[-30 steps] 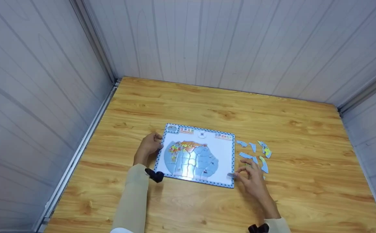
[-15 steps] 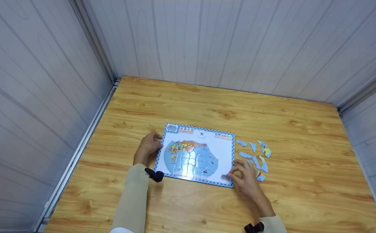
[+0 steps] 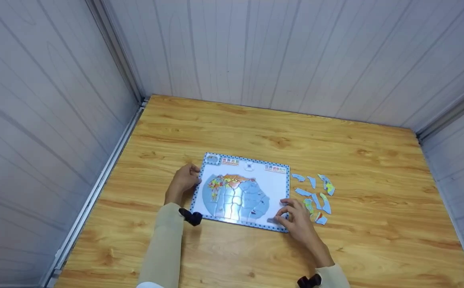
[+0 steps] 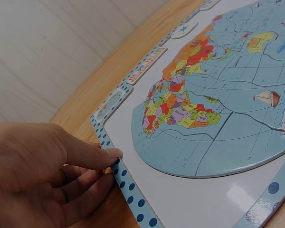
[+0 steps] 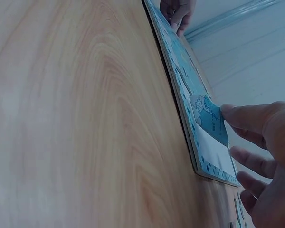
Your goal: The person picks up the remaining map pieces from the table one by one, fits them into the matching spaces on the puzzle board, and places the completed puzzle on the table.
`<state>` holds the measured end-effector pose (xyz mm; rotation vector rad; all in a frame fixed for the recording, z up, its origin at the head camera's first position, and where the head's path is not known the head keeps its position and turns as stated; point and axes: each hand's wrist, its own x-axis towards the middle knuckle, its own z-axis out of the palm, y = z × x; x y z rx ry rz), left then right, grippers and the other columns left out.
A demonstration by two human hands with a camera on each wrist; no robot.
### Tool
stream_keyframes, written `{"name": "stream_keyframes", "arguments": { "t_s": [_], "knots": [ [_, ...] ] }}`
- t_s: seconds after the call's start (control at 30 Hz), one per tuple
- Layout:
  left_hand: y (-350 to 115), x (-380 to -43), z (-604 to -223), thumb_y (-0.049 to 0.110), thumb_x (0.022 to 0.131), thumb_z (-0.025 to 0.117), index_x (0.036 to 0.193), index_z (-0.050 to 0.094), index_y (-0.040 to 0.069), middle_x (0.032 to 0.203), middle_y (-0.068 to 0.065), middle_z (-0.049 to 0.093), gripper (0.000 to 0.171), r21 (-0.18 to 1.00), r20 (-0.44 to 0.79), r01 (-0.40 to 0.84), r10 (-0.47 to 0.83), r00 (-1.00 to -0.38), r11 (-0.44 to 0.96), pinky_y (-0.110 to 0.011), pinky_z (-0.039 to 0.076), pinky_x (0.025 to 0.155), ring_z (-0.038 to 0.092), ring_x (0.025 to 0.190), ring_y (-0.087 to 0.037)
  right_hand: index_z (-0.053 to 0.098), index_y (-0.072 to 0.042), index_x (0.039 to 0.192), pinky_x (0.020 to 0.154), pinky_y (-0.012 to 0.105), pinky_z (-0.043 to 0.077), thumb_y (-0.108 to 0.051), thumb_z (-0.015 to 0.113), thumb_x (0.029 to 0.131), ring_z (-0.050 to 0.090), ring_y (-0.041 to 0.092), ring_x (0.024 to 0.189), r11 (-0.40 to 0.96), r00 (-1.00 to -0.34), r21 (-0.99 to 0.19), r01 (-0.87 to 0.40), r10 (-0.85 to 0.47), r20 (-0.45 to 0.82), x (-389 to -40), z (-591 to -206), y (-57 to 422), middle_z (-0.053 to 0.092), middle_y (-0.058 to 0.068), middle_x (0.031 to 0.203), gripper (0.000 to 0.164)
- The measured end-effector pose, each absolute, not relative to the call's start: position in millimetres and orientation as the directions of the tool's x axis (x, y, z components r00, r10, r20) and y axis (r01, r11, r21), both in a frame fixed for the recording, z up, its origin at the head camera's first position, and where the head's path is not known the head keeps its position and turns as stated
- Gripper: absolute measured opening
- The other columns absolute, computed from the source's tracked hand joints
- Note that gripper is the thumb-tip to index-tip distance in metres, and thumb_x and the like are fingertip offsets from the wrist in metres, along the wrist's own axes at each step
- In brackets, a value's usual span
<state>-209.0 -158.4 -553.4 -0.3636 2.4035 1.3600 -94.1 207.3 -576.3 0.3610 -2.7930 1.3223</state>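
Observation:
A world-map jigsaw puzzle board (image 3: 276,186) with a dotted blue border lies flat on the wooden table. My left hand (image 3: 184,178) holds its left edge; in the left wrist view the thumb (image 4: 113,153) lies on the border and the fingers are curled beside and below the edge. Over the board's lower right corner, my right hand (image 3: 299,222) pinches a puzzle piece (image 5: 210,118) between thumb and finger, the piece tilted above the white area. Fitted map pieces (image 4: 237,142) fill the left and middle of the map. The board's right side shows bare white.
Several loose puzzle pieces (image 3: 303,192) lie on the table (image 3: 375,224) right of the board, near my right hand. Pale panel walls (image 3: 279,56) enclose the table at the back and on both sides.
My right hand has moved left over the board's lower right corner with the puzzle piece, uncovering more loose pieces behind it. My left hand and the board have stayed put.

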Motion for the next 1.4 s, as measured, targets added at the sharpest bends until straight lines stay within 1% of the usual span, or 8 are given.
{"name": "stream_keyframes", "arguments": {
  "t_s": [0.13, 0.4, 0.63, 0.83, 1.03, 1.23, 1.4],
  "knots": [
    [-158.5, -208.9, -553.2, -0.003, 0.084, 0.063, 0.114, 0.055, 0.004, 0.098, -0.007, 0.052, 0.032, 0.768, -0.427, -0.393, -0.053, -0.903, 0.505, -0.03, 0.042, 0.08, 0.05, 0.092, -0.021, 0.065, -0.022, 0.077, 0.096, 0.054, 0.022, -0.015, 0.075, 0.081, 0.043, 0.036, 0.122, 0.619, -0.973, -0.753, -0.223, -0.188, 0.134, -94.7, -578.0, 204.1, 0.059, 0.012, 0.123, 0.012],
    [-157.6, -208.0, -551.4, 0.0, 0.087, 0.061, 0.117, 0.054, 0.007, 0.105, -0.009, 0.054, 0.032, 0.766, -0.458, -0.424, -0.052, -0.887, 0.483, -0.033, 0.043, 0.085, 0.051, 0.098, -0.022, 0.066, -0.021, 0.078, 0.102, 0.056, 0.024, -0.014, 0.074, 0.082, 0.042, 0.036, 0.123, 0.634, -0.982, -0.751, -0.184, -0.156, 0.109, -95.3, -580.8, 194.7, 0.057, 0.011, 0.124, 0.011],
    [-157.7, -207.7, -551.7, 0.001, 0.087, 0.061, 0.117, 0.054, 0.007, 0.106, -0.009, 0.054, 0.031, 0.762, -0.456, -0.422, -0.056, -0.888, 0.491, -0.033, 0.043, 0.085, 0.051, 0.098, -0.022, 0.066, -0.021, 0.076, 0.098, 0.051, 0.024, -0.014, 0.075, 0.081, 0.042, 0.034, 0.119, 0.632, -0.984, -0.754, -0.178, -0.126, 0.126, -96.6, -582.7, 186.5, 0.058, 0.012, 0.122, 0.012],
    [-157.9, -206.2, -550.6, 0.001, 0.087, 0.061, 0.117, 0.054, 0.006, 0.106, -0.01, 0.054, 0.031, 0.765, -0.456, -0.422, -0.054, -0.889, 0.486, -0.033, 0.044, 0.085, 0.052, 0.098, -0.023, 0.066, -0.02, 0.077, 0.099, 0.053, 0.022, -0.015, 0.074, 0.082, 0.042, 0.035, 0.119, 0.628, -0.983, -0.757, -0.182, -0.128, 0.13, -97.4, -583.9, 180.9, 0.057, 0.012, 0.122, 0.011],
    [-159.4, -205.5, -551.1, 0.0, 0.087, 0.062, 0.115, 0.053, 0.004, 0.102, -0.008, 0.054, 0.03, 0.778, -0.427, -0.387, -0.036, -0.904, 0.495, -0.032, 0.042, 0.081, 0.051, 0.094, -0.021, 0.066, -0.019, 0.074, 0.092, 0.052, 0.022, -0.016, 0.074, 0.081, 0.042, 0.038, 0.116, 0.66, -0.977, -0.722, -0.21, -0.117, 0.177, -97.1, -585.8, 175.7, 0.058, 0.013, 0.119, 0.011],
    [-159.1, -206.6, -551.1, 0.0, 0.087, 0.061, 0.116, 0.053, 0.005, 0.102, -0.008, 0.053, 0.03, 0.777, -0.45, -0.414, -0.041, -0.892, 0.474, -0.031, 0.042, 0.08, 0.051, 0.094, -0.022, 0.067, -0.018, 0.073, 0.095, 0.051, 0.021, -0.015, 0.076, 0.08, 0.04, 0.036, 0.117, 0.699, -0.982, -0.692, -0.179, -0.086, 0.167, -95.2, -584.4, 171.0, 0.058, 0.013, 0.119, 0.011],
    [-157.8, -206.6, -551.0, 0.001, 0.087, 0.061, 0.116, 0.053, 0.006, 0.101, -0.008, 0.053, 0.03, 0.774, -0.45, -0.416, -0.049, -0.892, 0.478, -0.031, 0.042, 0.081, 0.051, 0.094, -0.022, 0.07, -0.018, 0.075, 0.094, 0.049, 0.022, -0.017, 0.075, 0.08, 0.04, 0.034, 0.118, 0.733, -0.979, -0.652, -0.194, -0.101, 0.177, -93.7, -585.2, 170.4, 0.057, 0.012, 0.12, 0.008]
  ]
}}
